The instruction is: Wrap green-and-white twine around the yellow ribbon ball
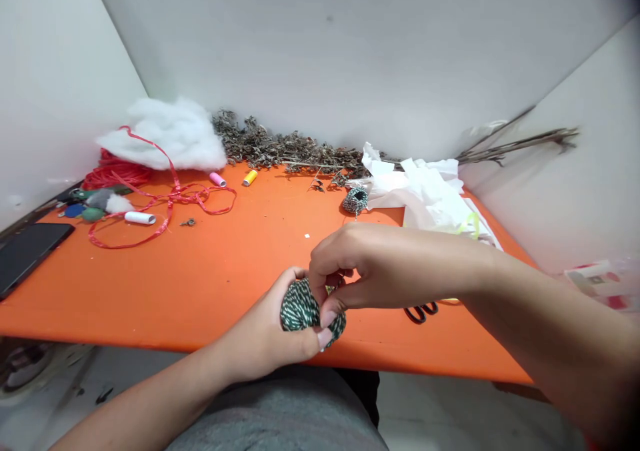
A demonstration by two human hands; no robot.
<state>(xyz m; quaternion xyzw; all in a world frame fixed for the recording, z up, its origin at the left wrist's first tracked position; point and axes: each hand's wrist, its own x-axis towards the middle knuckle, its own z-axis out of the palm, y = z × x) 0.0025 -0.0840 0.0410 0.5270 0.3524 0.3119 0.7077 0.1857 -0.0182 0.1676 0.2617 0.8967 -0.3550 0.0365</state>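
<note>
A ball of green-and-white twine sits in my left hand, just above the table's front edge. My left fingers curl around its back and the thumb presses on its front. My right hand reaches across from the right, thumb and forefinger pinched together at the ball's surface, seemingly on a strand of the twine. Farther back lies a small hollow coil of the same twine. From it a strand runs down behind my right hand. Part of the ball is hidden by my fingers.
On the orange table lie scissors, white paper scraps, dried stems, white stuffing, red ribbon, and pink, yellow and white spools. A black phone lies at the left edge.
</note>
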